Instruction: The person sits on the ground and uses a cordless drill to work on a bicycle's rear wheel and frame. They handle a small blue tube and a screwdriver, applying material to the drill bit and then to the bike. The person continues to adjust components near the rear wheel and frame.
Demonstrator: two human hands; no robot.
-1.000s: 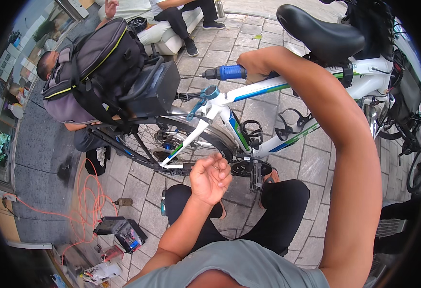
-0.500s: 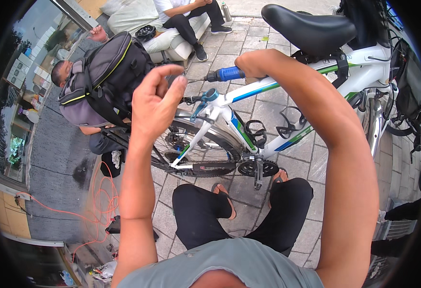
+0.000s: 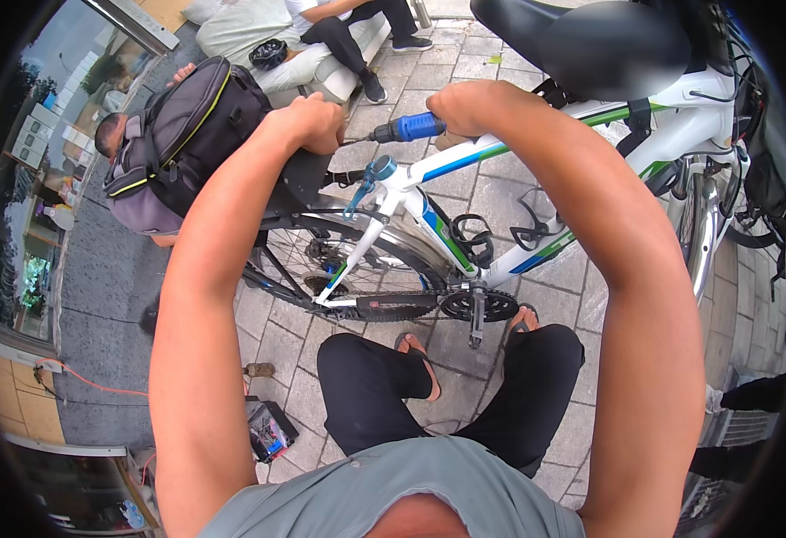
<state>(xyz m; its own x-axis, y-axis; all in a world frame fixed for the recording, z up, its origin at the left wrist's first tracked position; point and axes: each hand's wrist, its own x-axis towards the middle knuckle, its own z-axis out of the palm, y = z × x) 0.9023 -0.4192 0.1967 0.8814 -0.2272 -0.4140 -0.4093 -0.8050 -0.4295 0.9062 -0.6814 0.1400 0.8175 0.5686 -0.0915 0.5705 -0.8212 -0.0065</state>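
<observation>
My right hand [image 3: 456, 112] is wrapped around a blue and black power drill [image 3: 418, 127], whose chuck and thin bit point left. Just past the bit's tip is my left hand [image 3: 317, 121], fingers curled closed; what they hold, if anything, is hidden. Below that hand a dark flat piece [image 3: 305, 179] shows above the rear wheel. The white bicycle frame [image 3: 465, 163] with blue and green stripes stands beneath both hands. At the top of its seat tube is a blue clamp [image 3: 382, 167].
A black backpack [image 3: 187, 134] sits left of the rear wheel, with a person partly behind it. A black saddle [image 3: 536, 36] rises at the upper right. Another person sits on a pale sofa [image 3: 321, 76]. A toolbox [image 3: 267, 430] and an orange cable [image 3: 97, 384] lie lower left.
My left hand has moved up and closed its fingers, turning knuckles-up by the bit. The drill has shifted slightly left. The dark flat piece and the toolbox now show.
</observation>
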